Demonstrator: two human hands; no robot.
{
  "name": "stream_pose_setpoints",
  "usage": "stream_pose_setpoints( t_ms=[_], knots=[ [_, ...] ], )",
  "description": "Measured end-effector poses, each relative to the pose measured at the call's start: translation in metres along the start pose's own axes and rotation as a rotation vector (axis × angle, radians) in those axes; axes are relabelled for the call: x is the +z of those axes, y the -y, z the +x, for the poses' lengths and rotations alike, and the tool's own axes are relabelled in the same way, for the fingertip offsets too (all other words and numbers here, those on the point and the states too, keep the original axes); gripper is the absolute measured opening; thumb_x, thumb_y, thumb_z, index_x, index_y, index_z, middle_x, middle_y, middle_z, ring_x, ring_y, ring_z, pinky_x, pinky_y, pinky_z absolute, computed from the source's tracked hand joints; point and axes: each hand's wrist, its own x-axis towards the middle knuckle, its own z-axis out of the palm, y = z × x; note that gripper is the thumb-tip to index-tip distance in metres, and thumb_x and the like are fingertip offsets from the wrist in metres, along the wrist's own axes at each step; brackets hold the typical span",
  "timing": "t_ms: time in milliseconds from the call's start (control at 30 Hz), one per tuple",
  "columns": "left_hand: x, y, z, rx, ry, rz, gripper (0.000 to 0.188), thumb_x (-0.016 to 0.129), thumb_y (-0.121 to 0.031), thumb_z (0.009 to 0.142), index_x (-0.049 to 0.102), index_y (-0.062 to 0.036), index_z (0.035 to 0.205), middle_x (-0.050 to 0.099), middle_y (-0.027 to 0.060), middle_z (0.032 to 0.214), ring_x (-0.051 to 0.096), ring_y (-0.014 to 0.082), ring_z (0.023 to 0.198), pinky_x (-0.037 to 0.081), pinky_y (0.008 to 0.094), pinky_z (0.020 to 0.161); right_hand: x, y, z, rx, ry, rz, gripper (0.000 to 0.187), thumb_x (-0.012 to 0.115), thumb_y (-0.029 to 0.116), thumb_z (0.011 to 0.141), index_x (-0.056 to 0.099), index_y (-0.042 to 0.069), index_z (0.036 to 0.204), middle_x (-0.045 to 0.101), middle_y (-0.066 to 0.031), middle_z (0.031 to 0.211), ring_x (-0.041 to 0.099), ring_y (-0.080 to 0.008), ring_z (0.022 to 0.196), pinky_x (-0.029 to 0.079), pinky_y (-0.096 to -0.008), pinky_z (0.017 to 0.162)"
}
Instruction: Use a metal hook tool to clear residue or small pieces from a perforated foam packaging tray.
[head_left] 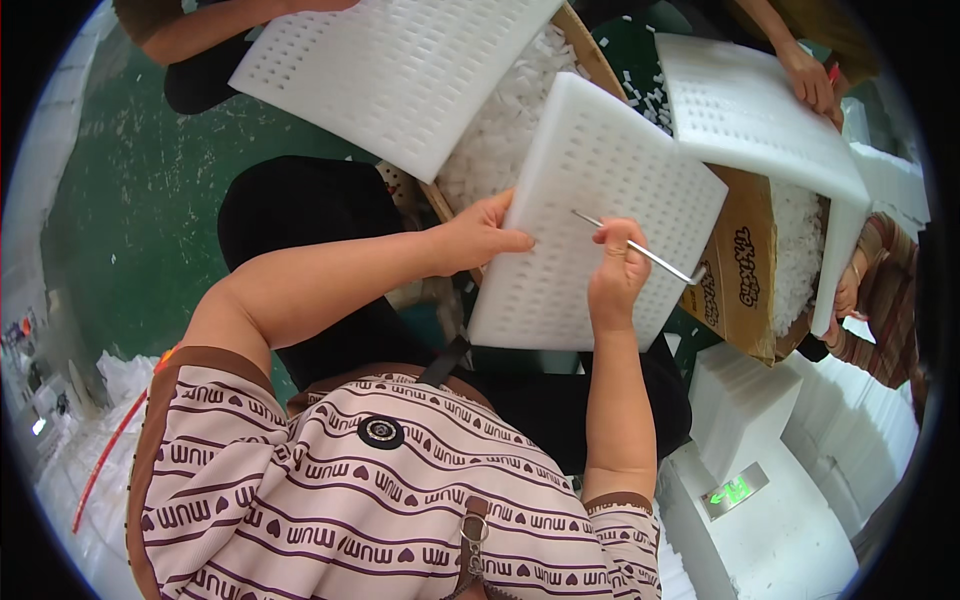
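Right here by me, the white perforated panel (pixel 605 190) slants above the seated person's lap; the left hand (pixel 478 236) grips its left edge, thumb over the face; the right hand (pixel 617 278), fingers closed around a bent metal rod (pixel 657 259), sits over the panel's lower right half; whether the tip touches, I cannot tell; the upper right corner nearly meets a second panel (pixel 750 100); a cardboard box (pixel 745 262) crowds the right; green floor (pixel 150 200) opens leftward.
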Motion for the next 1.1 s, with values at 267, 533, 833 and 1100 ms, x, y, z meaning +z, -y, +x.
stream_pose_setpoints(
  t_ms=[267,533,833,1100],
  knots=[
    [0.013,-0.002,-0.005,0.067,0.012,0.179,0.052,0.058,-0.002,0.085,0.042,-0.0066,0.134,0.059,0.0082,0.120,0.057,0.0135,0.100,0.048,0.0272,0.087,0.005,-0.007,0.006,-0.249,-0.040,-0.285,0.017,0.050,0.011,0.097,0.054,0.004,0.082,0.052,-0.0019,0.083,0.045,-0.0143,0.075,0.039,-0.0251,0.073],
    [0.000,-0.011,0.004,-0.022,-0.052,0.053,0.052,0.058,-0.003,0.087,0.041,-0.0077,0.136,0.060,0.0089,0.119,0.058,0.0141,0.100,0.049,0.0274,0.086,0.008,-0.002,0.010,-0.023,-0.046,0.083,0.017,0.048,0.010,0.098,0.055,0.004,0.083,0.053,-0.0021,0.083,0.045,-0.0145,0.075,0.039,-0.0247,0.074],
    [0.004,-0.010,0.009,0.059,-0.113,0.002,0.055,0.058,-0.005,0.090,0.036,-0.0099,0.141,0.060,0.0091,0.121,0.060,0.0155,0.101,0.051,0.0268,0.085,0.017,0.014,0.001,-0.132,-0.008,0.127,0.019,0.048,0.012,0.098,0.055,0.004,0.083,0.053,-0.0019,0.084,0.045,-0.0141,0.076,0.038,-0.0241,0.075],
    [0.005,-0.004,0.010,0.140,-0.116,0.120,0.063,0.056,-0.003,0.090,0.030,-0.0116,0.146,0.059,0.0089,0.124,0.059,0.0151,0.103,0.051,0.0257,0.084,0.010,0.009,0.007,-0.136,0.005,0.087,0.024,0.046,0.019,0.101,0.055,0.005,0.083,0.054,-0.0029,0.087,0.046,-0.0148,0.081,0.038,-0.0278,0.080]
  ],
)
